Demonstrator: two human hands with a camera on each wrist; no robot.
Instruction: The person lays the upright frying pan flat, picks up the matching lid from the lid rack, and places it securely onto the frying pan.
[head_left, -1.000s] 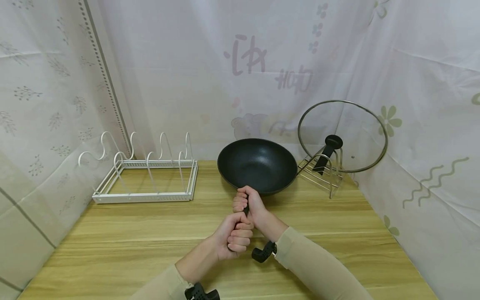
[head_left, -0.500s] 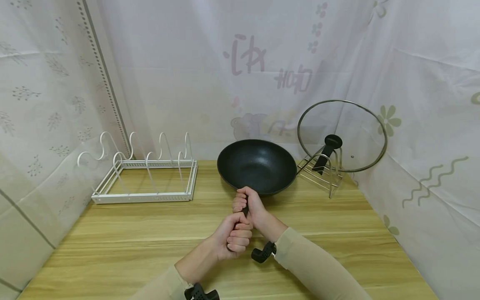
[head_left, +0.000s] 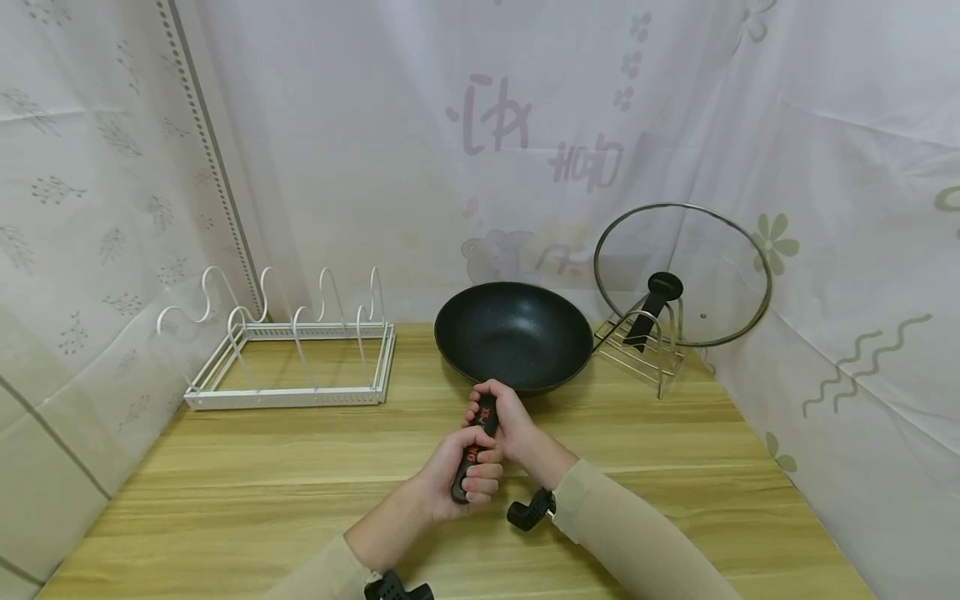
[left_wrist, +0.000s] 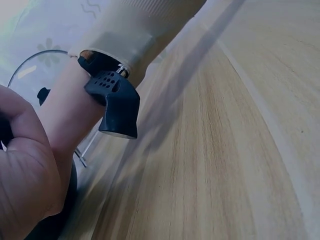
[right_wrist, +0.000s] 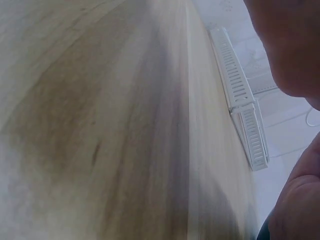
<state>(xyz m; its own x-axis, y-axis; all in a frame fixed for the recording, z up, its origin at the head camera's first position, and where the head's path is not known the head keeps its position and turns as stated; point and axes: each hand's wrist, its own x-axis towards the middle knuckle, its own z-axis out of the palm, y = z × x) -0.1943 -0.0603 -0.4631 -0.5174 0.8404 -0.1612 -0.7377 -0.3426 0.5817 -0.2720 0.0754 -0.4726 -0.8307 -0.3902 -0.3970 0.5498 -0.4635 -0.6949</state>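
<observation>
A black wok [head_left: 513, 333] stands at the middle of the table, its bowl facing up and its handle [head_left: 486, 414] pointing toward me. My right hand [head_left: 512, 417] holds the handle close to the bowl, fingers curled at its left side. Nearer to me, my left hand [head_left: 459, 472] curls round the handle's end. Both grips look loose, and red lettering shows on the handle between the fingers. In the left wrist view the left hand [left_wrist: 25, 170] is cut off at the edge; only parts of the right hand [right_wrist: 300, 210] show in the right wrist view.
A white wire rack [head_left: 288, 398] with upright loops stands on the wooden table [head_left: 300, 500] at the left. Right of the wok, a glass lid [head_left: 720, 267] with a black knob leans in a small metal rack [head_left: 637, 358]. Patterned curtains [head_left: 360, 167] hang behind and at the sides.
The fingers of both hands have loosened and opened somewhat, so the handle and its red lettering now show. The wok has stayed in place.
</observation>
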